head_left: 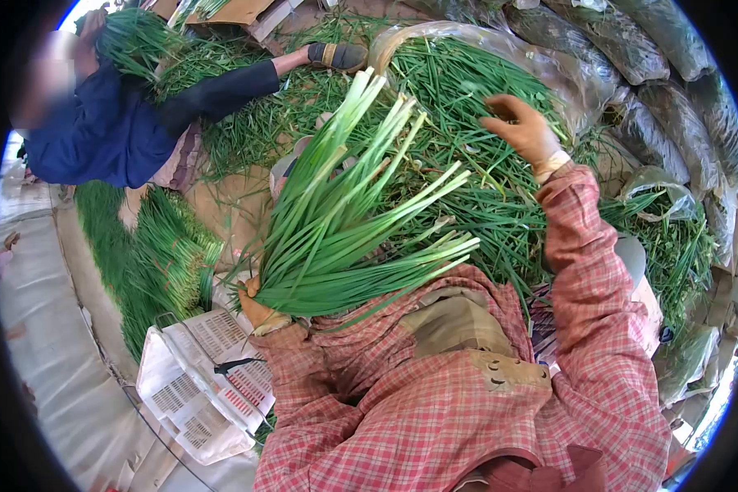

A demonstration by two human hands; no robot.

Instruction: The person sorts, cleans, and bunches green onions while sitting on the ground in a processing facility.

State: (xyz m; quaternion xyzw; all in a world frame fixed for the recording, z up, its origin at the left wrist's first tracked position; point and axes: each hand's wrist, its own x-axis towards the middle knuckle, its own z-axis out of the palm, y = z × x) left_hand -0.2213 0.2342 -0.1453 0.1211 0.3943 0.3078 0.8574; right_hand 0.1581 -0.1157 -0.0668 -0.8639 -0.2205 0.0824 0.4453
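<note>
A: Where's the bunch?

B: The bunch (328, 221) is mid-frame, just left of centre. Leaf end in the left hand (258, 312), pale ends fanned toward upper centre and right.

A: Right hand?

B: Right hand (533, 135) is upper right of centre, fingers apart, nothing in it, above the loose greens (492, 193).

A: Risks?

B: Slippage, I judge. One hand grips the leaf end only, and the pale ends splay in separate clumps. Stalks could slide out or bend near the grip.

A: Other causes?

B: Same kind of leaf all round. Anything dropped could get lost in the loose greens. Outer stalks lie close to the shirt (435, 377); folds might snag them.

A: Surface?

B: Loose greens strewn thick through upper centre, brown patch of ground (221, 201) showing at left. Clear plastic (562, 78) edges the heap at upper right.

A: Room?

B: Tied bunches (168, 254) at left, white crate (184, 361) lower left. Pale sheeting (37, 287) down the left edge. Wrapped bundles (607, 41) stacked upper right. Co-worker (107, 131) in blue, upper left, near more greens; one shoe (340, 56) reaches top centre. Carton (230, 10) at the top edge, contents unclear.
</note>
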